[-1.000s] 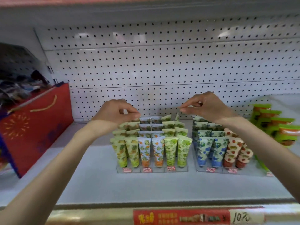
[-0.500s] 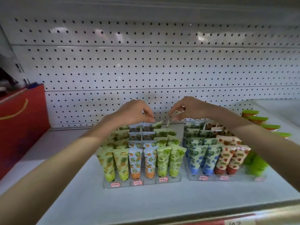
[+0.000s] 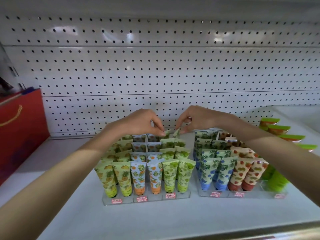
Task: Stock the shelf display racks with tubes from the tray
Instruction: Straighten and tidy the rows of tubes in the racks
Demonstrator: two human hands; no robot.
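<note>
Two green tubes (image 3: 166, 133), tops pinched, back row of full clear rack (image 3: 154, 199).

A red paper bag (image 3: 20, 132) with a gold cord handle stands at the left end of the white shelf (image 3: 138, 220); a white pegboard back panel (image 3: 155, 66) rises behind it
</note>
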